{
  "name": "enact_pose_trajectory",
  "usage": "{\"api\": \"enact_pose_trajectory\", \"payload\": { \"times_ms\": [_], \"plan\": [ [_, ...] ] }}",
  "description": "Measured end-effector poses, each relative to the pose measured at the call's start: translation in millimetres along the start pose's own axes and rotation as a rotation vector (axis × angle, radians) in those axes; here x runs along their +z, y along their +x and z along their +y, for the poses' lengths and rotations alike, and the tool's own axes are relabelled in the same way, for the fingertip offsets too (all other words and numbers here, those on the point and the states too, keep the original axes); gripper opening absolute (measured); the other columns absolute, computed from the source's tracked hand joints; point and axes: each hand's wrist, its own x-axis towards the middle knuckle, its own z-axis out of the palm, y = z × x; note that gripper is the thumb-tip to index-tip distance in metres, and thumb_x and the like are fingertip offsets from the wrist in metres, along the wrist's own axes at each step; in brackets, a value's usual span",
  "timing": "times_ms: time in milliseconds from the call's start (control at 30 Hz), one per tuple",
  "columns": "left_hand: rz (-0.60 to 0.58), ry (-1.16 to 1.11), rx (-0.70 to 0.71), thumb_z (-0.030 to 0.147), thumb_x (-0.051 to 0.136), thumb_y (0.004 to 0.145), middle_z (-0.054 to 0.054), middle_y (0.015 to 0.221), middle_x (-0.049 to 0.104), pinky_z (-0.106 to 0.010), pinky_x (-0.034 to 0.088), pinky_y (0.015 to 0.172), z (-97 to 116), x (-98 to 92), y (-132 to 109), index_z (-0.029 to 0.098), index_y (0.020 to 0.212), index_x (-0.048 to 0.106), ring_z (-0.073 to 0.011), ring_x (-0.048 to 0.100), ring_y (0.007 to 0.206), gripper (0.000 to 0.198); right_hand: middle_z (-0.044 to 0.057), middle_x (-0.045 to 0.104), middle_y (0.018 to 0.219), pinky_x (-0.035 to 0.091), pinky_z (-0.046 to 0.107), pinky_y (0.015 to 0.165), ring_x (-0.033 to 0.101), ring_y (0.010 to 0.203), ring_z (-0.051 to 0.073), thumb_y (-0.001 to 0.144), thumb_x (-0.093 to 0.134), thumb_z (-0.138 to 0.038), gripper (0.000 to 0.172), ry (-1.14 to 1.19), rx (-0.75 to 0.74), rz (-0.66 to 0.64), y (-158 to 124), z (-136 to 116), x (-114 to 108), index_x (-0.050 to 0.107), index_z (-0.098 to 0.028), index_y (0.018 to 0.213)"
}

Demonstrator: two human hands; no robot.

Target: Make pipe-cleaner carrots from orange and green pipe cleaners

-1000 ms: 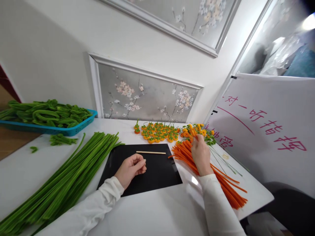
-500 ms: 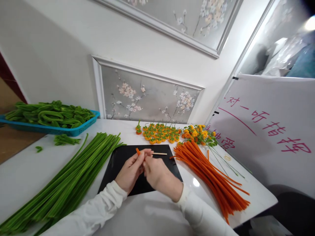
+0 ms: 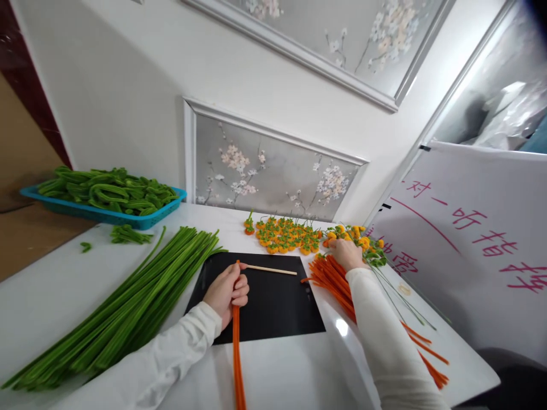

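My left hand is closed around a few orange pipe cleaners, which hang down past the table's near side with their tops just above the thumb. Close by that thumb, a thin wooden stick lies across the black mat; whether the hand touches it I cannot tell. My right hand reaches over the upper end of the orange pipe cleaner bundle, beside the yellow-orange flowers on stems. Its fingers are curled downward, and what they pinch is hidden.
Long green pipe cleaners lie in a heap on the left. Behind them sits a blue tray of bent green pieces, with a small green bunch in front. Small orange pumpkin-like pieces stand in rows at the back.
My hands were together over the mat. Now the right hand has moved away to the orange bundle, while the left hand keeps hold of orange pipe cleaners. The view has shifted slightly.
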Motion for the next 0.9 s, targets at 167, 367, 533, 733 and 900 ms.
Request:
{"api": "enact_pose_trajectory", "payload": {
  "times_ms": [167, 367, 533, 733, 900],
  "plan": [
    [-0.038, 0.044, 0.002, 0.027, 0.054, 0.088, 0.009, 0.048, 0.037, -0.009, 0.015, 0.031, -2.1, -1.9, 0.0, 0.017, 0.082, 0.053, -0.0013, 0.023, 0.032, 0.012, 0.009, 0.070, 0.092, 0.033, 0.039, 0.086, 0.058, 0.100, 0.024, 0.083, 0.050, -0.021, 0.025, -0.013, -0.039, -0.003, 3.2, -2.2, 18.7, 0.073, -0.026, 0.093],
    [-0.071, 0.076, -0.001, 0.020, 0.065, 0.078, 0.003, 0.058, 0.050, -0.011, 0.029, 0.035, -4.8, -0.9, -0.1, 0.012, 0.081, 0.058, -0.0029, 0.041, 0.041, 0.011, 0.011, 0.068, 0.097, 0.032, 0.041, 0.085, 0.056, 0.103, 0.026, 0.083, 0.044, -0.017, 0.031, -0.050, 0.053, 0.086, 14.8, -1.7, 20.5, 0.071, -0.023, 0.098],
    [-0.063, 0.129, 0.005, 0.017, 0.066, 0.077, -0.001, 0.067, 0.059, -0.014, 0.041, 0.040, -4.7, -0.8, -4.0, 0.010, 0.089, 0.063, -0.0061, 0.053, 0.048, 0.014, 0.013, 0.067, 0.101, 0.029, 0.042, 0.087, 0.052, 0.109, 0.027, 0.084, 0.043, -0.016, 0.031, -0.047, 0.068, 0.146, 23.0, -9.6, 27.9, 0.071, -0.020, 0.096],
    [-0.083, 0.197, 0.017, 0.024, 0.070, 0.075, 0.000, 0.071, 0.063, -0.014, 0.042, 0.040, -4.5, -1.4, -5.0, 0.014, 0.088, 0.059, -0.0070, 0.058, 0.049, 0.019, 0.013, 0.069, 0.089, 0.030, 0.044, 0.087, 0.055, 0.101, 0.027, 0.081, 0.049, -0.016, 0.024, 0.051, 0.045, 0.163, 18.6, -14.9, 26.2, 0.072, -0.019, 0.090],
    [-0.104, 0.254, 0.040, 0.031, 0.075, 0.070, -0.001, 0.070, 0.066, -0.015, 0.044, 0.042, -4.8, -0.7, -7.3, 0.016, 0.084, 0.055, -0.0086, 0.060, 0.051, 0.028, 0.018, 0.061, 0.116, 0.032, 0.050, 0.090, 0.049, 0.113, 0.031, 0.088, 0.041, -0.023, 0.034, 0.249, -0.010, 0.278, -14.4, -24.4, 9.6, 0.062, -0.017, 0.114]
  ]
}}
